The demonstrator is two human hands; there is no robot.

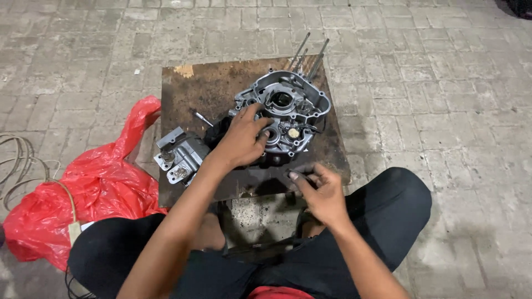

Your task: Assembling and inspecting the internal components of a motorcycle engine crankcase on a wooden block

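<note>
Crumpled red plastic bag (88, 188) left of board (188, 88)

A grey cast-metal engine crankcase half (288, 113) lies open-side up at frame centre on the tabletop, four long studs pointing toward the upper edge.

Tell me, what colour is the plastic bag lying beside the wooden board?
The plastic bag is bright red, seen clearly in the head view, at the left of the board.

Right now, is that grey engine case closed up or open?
Open: the engine case lies cover-off, its inner holes and bearings showing beside the left hand.
</note>
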